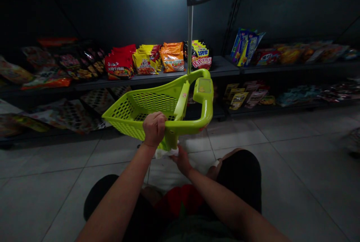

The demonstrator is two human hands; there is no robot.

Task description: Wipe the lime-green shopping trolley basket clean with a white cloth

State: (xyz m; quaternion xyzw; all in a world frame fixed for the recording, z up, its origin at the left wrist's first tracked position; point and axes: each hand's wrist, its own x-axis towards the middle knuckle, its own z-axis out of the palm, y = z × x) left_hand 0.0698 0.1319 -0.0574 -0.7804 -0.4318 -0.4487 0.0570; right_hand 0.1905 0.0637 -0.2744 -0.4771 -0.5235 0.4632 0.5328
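Observation:
A lime-green plastic shopping basket (pixel 135 108) with a tall metal pull handle (pixel 190 35) stands tilted on the floor in front of me. My left hand (pixel 153 128) is closed over the basket's near rim. Lower down, my right hand (pixel 182 160) presses a white cloth (pixel 164 153) against the basket's near bottom edge; its fingers are partly hidden behind the cloth and basket. The basket looks empty inside. My knees in dark shorts are below.
Dark shelves (pixel 157 78) run along the back, stocked with red, yellow and orange snack packets (pixel 146 62) and more bags at the right (pixel 247 47). A lower shelf (pixel 244 99) holds flat packets. Grey tiled floor (pixel 267 133) spreads around me.

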